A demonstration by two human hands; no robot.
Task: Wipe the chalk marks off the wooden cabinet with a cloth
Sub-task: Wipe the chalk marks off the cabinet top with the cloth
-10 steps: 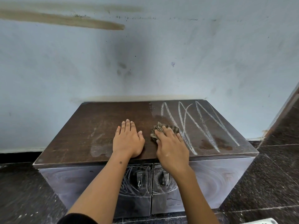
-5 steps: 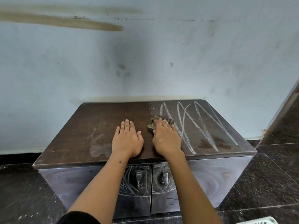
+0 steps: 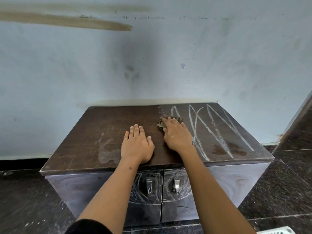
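A low dark wooden cabinet (image 3: 108,125) stands against the wall. White chalk marks (image 3: 217,130) cross the right half of its top in long slanted strokes. A crumpled brown cloth (image 3: 161,124) lies near the top's middle, toward the back, with my right hand (image 3: 177,135) pressed flat on it. Most of the cloth is hidden under the fingers. My left hand (image 3: 137,146) rests flat on the left part of the top, fingers together, holding nothing. More chalk scribbles (image 3: 143,188) cover the two front doors around their metal handles.
A pale blue wall (image 3: 152,65) rises right behind the cabinet. Dark speckled floor tiles (image 3: 287,183) surround it. A corner of a white plastic basket (image 3: 276,231) shows at the bottom right. A dark door frame (image 3: 298,119) runs along the right.
My right hand has pushed the cloth away from me, from the front edge toward the back of the top. The left hand has stayed in place.
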